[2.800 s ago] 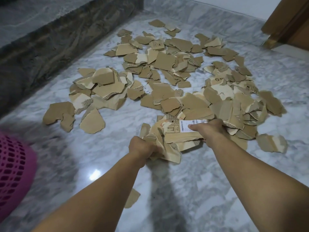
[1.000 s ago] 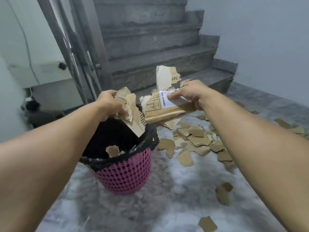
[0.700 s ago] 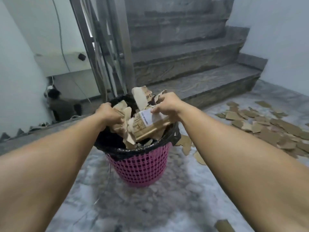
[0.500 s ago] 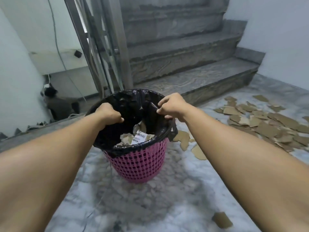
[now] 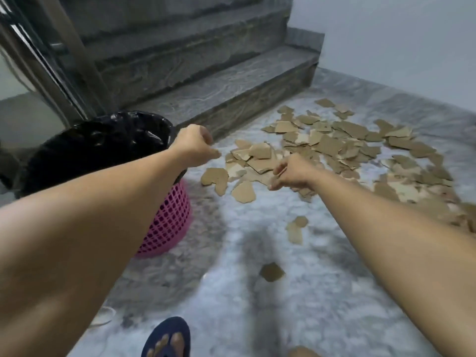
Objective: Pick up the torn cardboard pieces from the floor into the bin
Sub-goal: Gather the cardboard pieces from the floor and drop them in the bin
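Several torn brown cardboard pieces (image 5: pixel 340 148) lie spread over the marble floor at the right. The pink mesh bin (image 5: pixel 168 220) with a black liner stands at the left. My left hand (image 5: pixel 195 146) hangs in the air just right of the bin's rim, fingers loosely curled, holding nothing. My right hand (image 5: pixel 291 172) is over the near edge of the cardboard heap, fingers loosely bent and empty. A few stray pieces (image 5: pixel 296 229) lie closer to me on the floor.
Dark stone stairs (image 5: pixel 219 81) rise behind the bin and the heap. A metal railing (image 5: pixel 51 60) stands at the far left. A grey wall (image 5: pixel 399 47) closes the right side. My foot in a blue sandal (image 5: pixel 167 338) is at the bottom.
Both hands dropped their cardboard into the bin, let go, and moved right toward the heap on the floor. The view swung right.
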`<move>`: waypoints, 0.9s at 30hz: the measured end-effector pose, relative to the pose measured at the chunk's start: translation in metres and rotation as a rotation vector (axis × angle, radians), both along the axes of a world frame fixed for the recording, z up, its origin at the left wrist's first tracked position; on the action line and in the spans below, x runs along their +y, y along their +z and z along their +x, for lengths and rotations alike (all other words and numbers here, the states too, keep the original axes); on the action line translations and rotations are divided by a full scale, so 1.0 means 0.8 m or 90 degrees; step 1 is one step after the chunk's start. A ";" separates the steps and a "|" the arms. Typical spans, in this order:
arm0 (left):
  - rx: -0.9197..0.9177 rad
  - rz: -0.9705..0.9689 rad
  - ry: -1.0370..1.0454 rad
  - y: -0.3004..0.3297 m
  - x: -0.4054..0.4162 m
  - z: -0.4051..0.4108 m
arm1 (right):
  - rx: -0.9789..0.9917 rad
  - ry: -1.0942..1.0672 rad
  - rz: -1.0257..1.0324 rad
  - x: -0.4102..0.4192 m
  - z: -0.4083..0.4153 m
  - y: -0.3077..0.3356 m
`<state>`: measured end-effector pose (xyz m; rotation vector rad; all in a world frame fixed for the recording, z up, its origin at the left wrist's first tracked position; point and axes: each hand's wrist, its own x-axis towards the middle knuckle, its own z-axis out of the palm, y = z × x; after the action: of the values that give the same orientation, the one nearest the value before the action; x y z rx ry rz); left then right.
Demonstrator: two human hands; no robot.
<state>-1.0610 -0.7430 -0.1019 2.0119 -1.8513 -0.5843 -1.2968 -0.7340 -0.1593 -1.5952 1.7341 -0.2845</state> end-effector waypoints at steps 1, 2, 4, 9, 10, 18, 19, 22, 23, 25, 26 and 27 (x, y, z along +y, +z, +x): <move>-0.020 0.048 -0.039 -0.018 0.001 -0.021 | 0.053 0.021 0.007 0.006 -0.019 -0.019; -0.040 0.095 -0.071 -0.036 0.002 -0.038 | 0.098 0.043 0.021 0.013 -0.032 -0.037; -0.090 0.182 -0.131 -0.081 0.007 -0.068 | 0.165 0.080 0.062 0.031 -0.054 -0.077; -0.233 0.285 -0.215 -0.209 0.017 -0.093 | 0.290 0.168 0.129 0.063 -0.061 -0.186; -0.247 0.288 -0.206 -0.230 0.015 -0.091 | 0.304 0.187 0.139 0.068 -0.057 -0.203; -0.250 0.244 -0.112 -0.333 -0.023 -0.074 | 0.333 0.243 0.110 0.071 -0.051 -0.302; -0.252 0.231 -0.100 -0.342 -0.032 -0.073 | 0.328 0.235 0.087 0.062 -0.053 -0.308; -0.264 0.172 -0.068 -0.358 -0.054 -0.072 | 0.327 0.192 0.037 0.031 -0.058 -0.315; -0.264 0.149 -0.054 -0.364 -0.065 -0.071 | 0.331 0.179 0.027 0.014 -0.059 -0.318; -0.255 0.105 -0.021 -0.373 -0.086 -0.067 | 0.332 0.152 0.004 -0.022 -0.062 -0.321; -0.245 0.089 0.000 -0.378 -0.099 -0.065 | 0.333 0.137 -0.009 -0.041 -0.063 -0.323; -0.234 0.082 0.023 -0.382 -0.109 -0.063 | 0.340 0.126 -0.021 -0.059 -0.064 -0.324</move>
<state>-1.1112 -0.8305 -0.4075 2.3611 -2.0172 -0.3472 -1.3480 -0.7812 -0.4186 -1.9740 1.9367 0.2343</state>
